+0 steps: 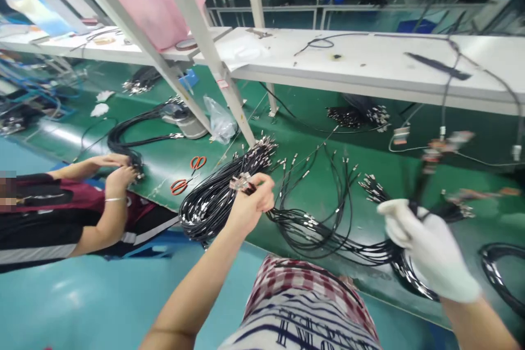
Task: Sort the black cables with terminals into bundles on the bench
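Observation:
My left hand (pixel 252 202) is bare and closed around black cables, whose metal connector ends (pixel 241 181) poke out past the thumb side. Just left of it lies a big coiled bundle of black cables (pixel 209 202), its many connector tips pointing to the back. My right hand (pixel 429 246) wears a white glove and is closed on black cables (pixel 419 188); their upper ends are blurred by motion. Between my hands, loose black cables (pixel 328 229) spread in loops over the green table (pixel 246 109) and run toward the right hand.
Orange-handled scissors (pixel 179 187) lie left of the big bundle. A co-worker's hands (pixel 118 172) hold cables at the left. A white shelf (pixel 303 65) on posts (pixel 229 98) crosses above the table. Behind lie a clear plastic bag (pixel 221 120) and another cable bundle (pixel 356 112).

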### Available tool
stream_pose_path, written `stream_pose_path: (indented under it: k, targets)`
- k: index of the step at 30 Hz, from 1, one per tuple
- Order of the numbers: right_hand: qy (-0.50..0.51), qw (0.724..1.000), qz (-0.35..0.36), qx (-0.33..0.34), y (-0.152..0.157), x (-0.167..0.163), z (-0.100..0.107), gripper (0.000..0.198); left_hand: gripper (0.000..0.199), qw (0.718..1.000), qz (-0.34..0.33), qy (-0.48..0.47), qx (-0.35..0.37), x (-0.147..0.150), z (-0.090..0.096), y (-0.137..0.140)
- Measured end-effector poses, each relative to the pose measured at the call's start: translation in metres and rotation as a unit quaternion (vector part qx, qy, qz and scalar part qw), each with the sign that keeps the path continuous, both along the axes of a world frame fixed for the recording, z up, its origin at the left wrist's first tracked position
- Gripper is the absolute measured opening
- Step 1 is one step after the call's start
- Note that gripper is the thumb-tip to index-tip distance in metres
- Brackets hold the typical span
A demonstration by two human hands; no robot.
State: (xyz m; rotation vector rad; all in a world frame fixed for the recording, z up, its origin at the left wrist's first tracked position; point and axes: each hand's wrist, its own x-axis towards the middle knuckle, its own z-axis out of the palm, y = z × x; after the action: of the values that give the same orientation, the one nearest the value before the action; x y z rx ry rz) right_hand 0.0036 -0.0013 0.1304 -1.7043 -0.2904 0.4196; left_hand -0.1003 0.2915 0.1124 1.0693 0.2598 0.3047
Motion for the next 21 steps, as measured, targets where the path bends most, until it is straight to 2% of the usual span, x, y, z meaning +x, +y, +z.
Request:
stream_pose_path:
  k: [1,3,6,8,10,11,13,15,17,19,21]
  targets:
    - [0.015,0.999,0.032,0.001,0.005,0.000,-0.002,0.042,0.024,0.999,-0.035,-0.001,0.021,0.011,0.015,-0.010]
    - [0.033,0.993,0.113,0.006,0.014,0.001,-0.004,0.047,0.040,0.989,-0.116,-0.008,0.091,0.033,0.043,-0.031]
    - [0.077,0.971,0.225,0.004,0.025,0.000,-0.002,0.054,0.062,0.952,-0.213,-0.016,0.220,0.060,0.073,-0.064]
    - [0.140,0.953,0.268,-0.001,0.029,0.001,-0.003,0.055,0.056,0.928,-0.252,-0.011,0.274,0.075,0.079,-0.085]
    - [0.197,0.937,0.289,-0.004,0.029,0.002,-0.004,0.056,0.036,0.913,-0.283,-0.016,0.293,0.088,0.076,-0.102]
    - [0.215,0.932,0.291,0.000,0.027,0.003,-0.006,0.056,0.028,0.909,-0.293,-0.021,0.295,0.094,0.072,-0.108]
    - [0.207,0.936,0.282,0.037,0.017,0.002,-0.010,0.051,0.025,0.914,-0.287,-0.020,0.285,0.102,0.065,-0.117]
    - [0.131,0.953,0.262,0.076,0.002,-0.004,-0.017,0.043,0.031,0.934,-0.251,-0.001,0.255,0.108,0.063,-0.121]
    - [0.029,0.970,0.229,0.075,-0.014,-0.015,-0.027,0.039,0.038,0.953,-0.211,0.013,0.215,0.112,0.066,-0.121]
    - [-0.026,0.983,0.179,0.046,-0.030,-0.027,-0.038,0.037,0.042,0.965,-0.189,0.006,0.183,0.115,0.071,-0.119]
    - [-0.035,0.995,0.083,0.042,-0.045,-0.034,-0.047,0.038,0.047,0.968,-0.184,-0.011,0.170,0.115,0.078,-0.116]
